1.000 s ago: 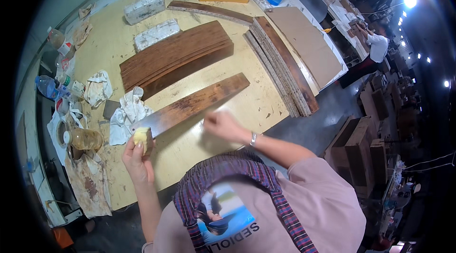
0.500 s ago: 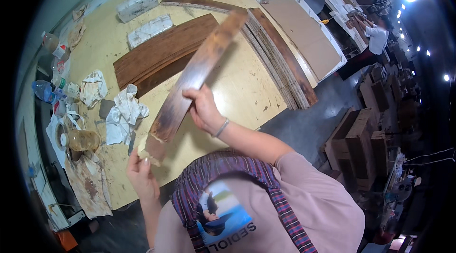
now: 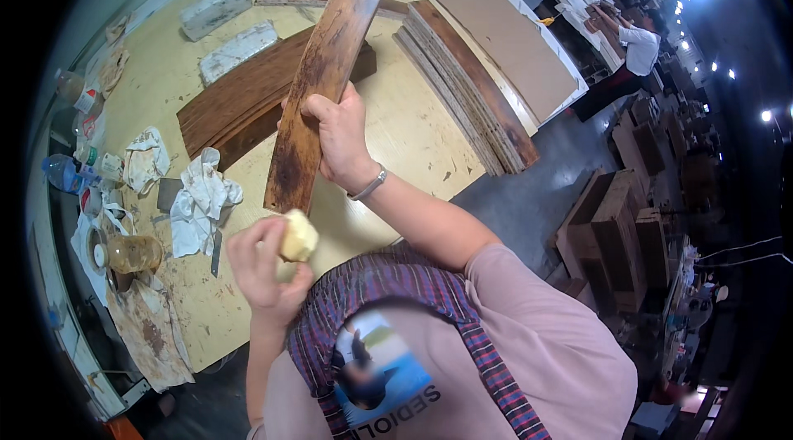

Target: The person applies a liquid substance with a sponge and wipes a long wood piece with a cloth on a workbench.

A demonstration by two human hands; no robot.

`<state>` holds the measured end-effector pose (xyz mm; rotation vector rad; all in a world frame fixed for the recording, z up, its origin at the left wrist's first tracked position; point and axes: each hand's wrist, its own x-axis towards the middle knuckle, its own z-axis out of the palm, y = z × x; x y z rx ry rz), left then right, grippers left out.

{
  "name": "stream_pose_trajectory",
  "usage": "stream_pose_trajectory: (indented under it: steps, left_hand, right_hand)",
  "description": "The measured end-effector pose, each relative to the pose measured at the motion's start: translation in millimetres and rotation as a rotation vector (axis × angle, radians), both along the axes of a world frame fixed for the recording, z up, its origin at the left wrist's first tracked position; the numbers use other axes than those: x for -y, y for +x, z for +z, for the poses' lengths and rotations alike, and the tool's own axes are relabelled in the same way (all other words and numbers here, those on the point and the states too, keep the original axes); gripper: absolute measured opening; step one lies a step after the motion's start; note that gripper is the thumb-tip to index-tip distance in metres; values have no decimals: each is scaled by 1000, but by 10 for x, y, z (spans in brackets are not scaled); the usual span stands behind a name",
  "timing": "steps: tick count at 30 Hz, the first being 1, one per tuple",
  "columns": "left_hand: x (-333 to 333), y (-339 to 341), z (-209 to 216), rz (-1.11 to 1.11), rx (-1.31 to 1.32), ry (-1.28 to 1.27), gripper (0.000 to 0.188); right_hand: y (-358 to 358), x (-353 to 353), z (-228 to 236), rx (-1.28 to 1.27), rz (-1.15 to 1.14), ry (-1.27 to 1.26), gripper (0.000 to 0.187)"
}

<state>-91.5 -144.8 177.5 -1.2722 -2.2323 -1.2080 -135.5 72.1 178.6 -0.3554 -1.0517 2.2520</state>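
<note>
My right hand (image 3: pixel 340 136) is wrapped round a long, slightly curved wooden board (image 3: pixel 337 39), holding it raised and slanting over the table. The board is brown with dark blotches, and its far end runs out at the top of the view. At its near end, my left hand (image 3: pixel 263 268) grips a pale yellow sponge block (image 3: pixel 300 236) between thumb and fingers. The block is beside the board's lower edge; whether they touch I cannot tell. Beneath the board lies a stack of curved brown boards (image 3: pixel 239 97).
More boards are stacked on the table (image 3: pixel 405 130) at right (image 3: pixel 475 80), beside a cardboard sheet (image 3: pixel 512 43). White-wrapped blocks (image 3: pixel 216 9) lie at the back left. Rags (image 3: pixel 202 200), bottles (image 3: pixel 132 253) and a thin blade-like strip (image 3: pixel 216 254) line the left side. A person (image 3: pixel 638 50) works far right.
The board has moved up and away, and stands steeper. My left hand has turned and shifted right with the sponge block, whose brown face no longer shows.
</note>
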Motion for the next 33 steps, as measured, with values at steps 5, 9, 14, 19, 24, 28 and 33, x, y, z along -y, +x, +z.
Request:
stream_pose_trajectory:
  steps: [5,9,14,19,24,28,33]
  left_hand:
    - [103,-245,-164,108,5,-58,61]
    - [78,-203,-80,96,-37,-33,61]
    - [58,-278,-207,147,-46,-20,58]
    - [74,-267,-115,122,-15,51,59]
    - [153,-332,-235,238,106,17,60]
    - [333,-413,-374,227,528,245,58]
    - [175,-362,-341,84,798,491,57]
  right_hand:
    - [2,-39,13,37,-2,35,24]
    - [6,-23,45,-14,-1,28,24]
    - [-45,-50,32,-21,-10,44,26]
    - [-58,-65,-8,0,-12,25,29]
    - [-26,-100,16,-1,81,2,33]
    - [173,-183,231,19,358,29,40]
    - [117,-260,131,207,364,181,39]
